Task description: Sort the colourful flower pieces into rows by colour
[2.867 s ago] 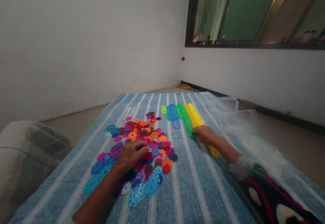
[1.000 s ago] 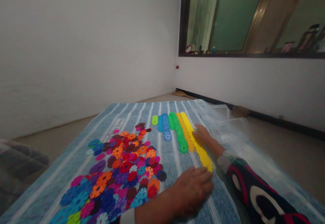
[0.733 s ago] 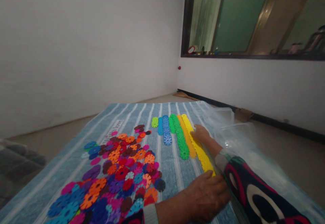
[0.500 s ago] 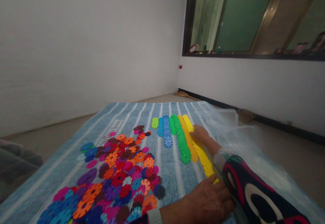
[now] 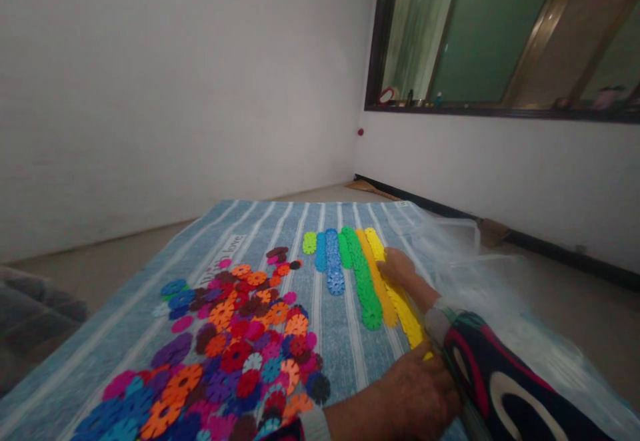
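Two bare hands touch the long yellow strip of overlapping plastic discs (image 5: pixel 409 321): right hand (image 5: pixel 400 273) partway along, left hand (image 5: pixel 415 388) at its near end; whether either grips, I cannot tell. Leftward, blue-and-white striped cloth (image 5: pixel 336 341) lies open before the multicoloured disc pile (image 5: pixel 237 356), which the left hand has left.

Pale walls (image 5: pixel 175 94), dark-framed window (image 5: pixel 490 34)

Left fingers (image 5: pixel 444 388) now at yellow row (image 5: pixel 411 326)
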The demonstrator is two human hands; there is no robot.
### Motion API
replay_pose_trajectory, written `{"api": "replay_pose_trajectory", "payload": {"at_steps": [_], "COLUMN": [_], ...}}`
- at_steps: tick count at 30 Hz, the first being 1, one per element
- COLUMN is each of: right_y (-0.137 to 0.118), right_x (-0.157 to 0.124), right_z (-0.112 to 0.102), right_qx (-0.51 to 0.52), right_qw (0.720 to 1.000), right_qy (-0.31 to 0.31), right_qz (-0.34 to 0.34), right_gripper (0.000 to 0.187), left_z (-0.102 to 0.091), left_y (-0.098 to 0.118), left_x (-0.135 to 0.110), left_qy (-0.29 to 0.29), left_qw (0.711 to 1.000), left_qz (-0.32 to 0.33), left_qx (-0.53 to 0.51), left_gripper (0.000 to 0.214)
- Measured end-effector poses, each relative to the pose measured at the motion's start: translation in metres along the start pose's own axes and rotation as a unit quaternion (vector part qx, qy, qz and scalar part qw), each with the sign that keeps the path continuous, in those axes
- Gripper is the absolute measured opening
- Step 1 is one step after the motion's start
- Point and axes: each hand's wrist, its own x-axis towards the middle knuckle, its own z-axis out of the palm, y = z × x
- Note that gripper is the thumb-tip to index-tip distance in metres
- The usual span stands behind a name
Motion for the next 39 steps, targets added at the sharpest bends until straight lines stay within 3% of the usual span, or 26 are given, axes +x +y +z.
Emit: {"api": "replay_pose_trajectory", "payload": {"at_steps": [13,28,39], "right_y": [-0.001,-0.001,0.005], "right_x": [-0.001,0.008,0.015], "right_z": [0.003,0.007,0.011], "right_qx": [-0.013,-0.007,0.002], "right_qw": [1.0,1.0,1.0], "right_qy": [0.008,0.006,0.001], "right_qz": [0.007,0.008,0.007], "right_gripper": [0.03,0.033,0.031], "left_z": [0.006,0.002,-0.005], "left_y": [-0.009,-0.015,-0.019], "left_x": [0.003,0.005,0.007], "left_qy": [-0.033,0.005,-0.035], "left_qw": [0.999,1.0,0.997], "left_qz": [-0.008,0.005,-0.002], "left_qx": [-0.024,-0.021,-0.063], "left_gripper": [0.016,0.029,0.027]}}
